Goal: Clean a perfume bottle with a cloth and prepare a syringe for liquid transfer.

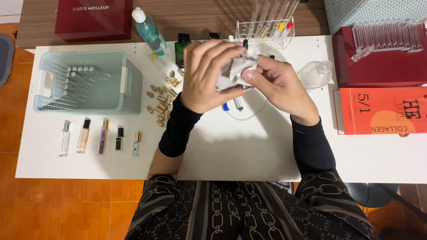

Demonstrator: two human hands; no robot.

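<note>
Centrally, left hand [209, 75] and right hand [275, 86] fingers pinch a crumpled white-grey cloth [235, 71] above the white table [231, 151], near scattered small gold caps [161, 101].

Setting: small home perfume-decanting station. White bench [89, 166] standing on orange floor tiles [66, 209]. Showing it: clear tube rack [265, 33], pale basket [84, 80] holding glass vials, scattered gold caps [161, 100], five small spray bottles [101, 137] lying in a row, red boxes [378, 66] sitting alongside.
</note>
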